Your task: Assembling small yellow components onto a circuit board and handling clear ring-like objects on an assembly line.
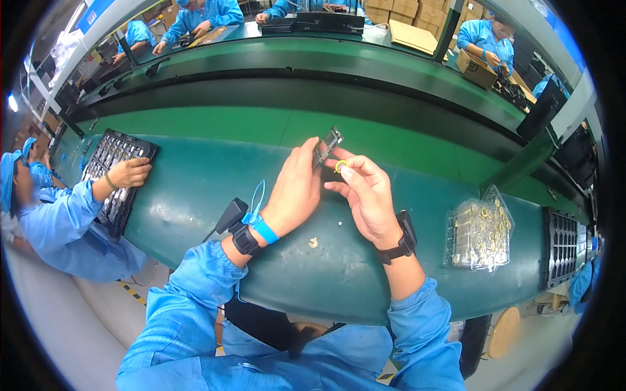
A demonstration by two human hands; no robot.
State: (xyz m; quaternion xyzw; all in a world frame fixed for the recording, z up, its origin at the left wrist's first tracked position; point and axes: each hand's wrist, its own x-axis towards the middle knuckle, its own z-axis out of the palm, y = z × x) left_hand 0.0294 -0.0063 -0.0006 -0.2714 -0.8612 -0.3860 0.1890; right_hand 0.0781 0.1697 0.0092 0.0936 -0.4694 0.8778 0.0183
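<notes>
Many small yellow rings (484, 229) (apparently) fill the clear tray (464, 251); right hand (365, 195) pinches one, left hand (297, 189) grips a dark part (326, 146).

Left hand (297, 192) holds a dark part (326, 146); right hand (365, 195) pinches a yellow ring (340, 166).

hands (297, 189) 2 | black trays (116, 176) 2 | small rings maybe 2 (341, 166)

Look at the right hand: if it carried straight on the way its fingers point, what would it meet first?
Most likely the small dark part held in the left hand; the right hand holds a yellow ring just beside it, though depth is unclear.
</notes>
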